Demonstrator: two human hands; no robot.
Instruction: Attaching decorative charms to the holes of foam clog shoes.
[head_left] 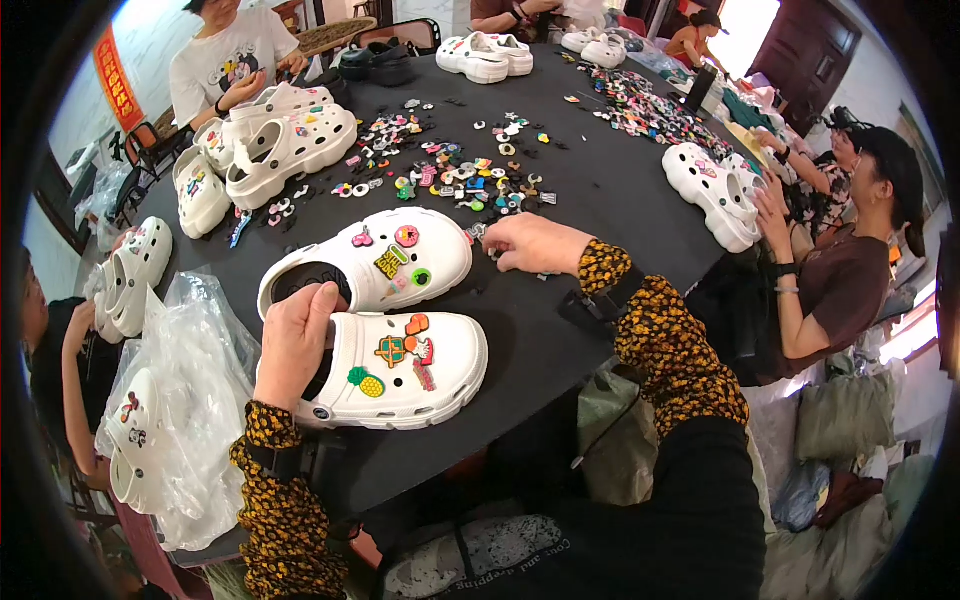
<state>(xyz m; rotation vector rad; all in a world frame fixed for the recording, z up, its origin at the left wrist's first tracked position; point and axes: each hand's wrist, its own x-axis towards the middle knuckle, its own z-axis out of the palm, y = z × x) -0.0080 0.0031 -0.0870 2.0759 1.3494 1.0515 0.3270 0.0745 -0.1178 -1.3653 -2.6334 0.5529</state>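
Two white clogs lie side by side before me, toes to the right. On the nearer white clog [450, 365] sit a pineapple charm [366, 382] and several other colourful charms. A pink doughnut charm [406, 236], a green round charm [421, 277] and others dot the farther white clog [345, 250]. My left hand [298, 345] is closed around the heel-side opening of the nearer clog, its thumb against the farther one. Just past the farther clog's toe, my right hand [535, 245] has its fingers pressed together at the tabletop by small charms; what they hold is hidden.
Loose shoe charms [480, 185] spread across the black table [610, 160], with a larger heap [650, 110] farther right. More white clogs [290, 150] stand at the far left. Clear plastic bags [200, 400] lie left of my clogs. Co-workers [850, 240] sit around the table.
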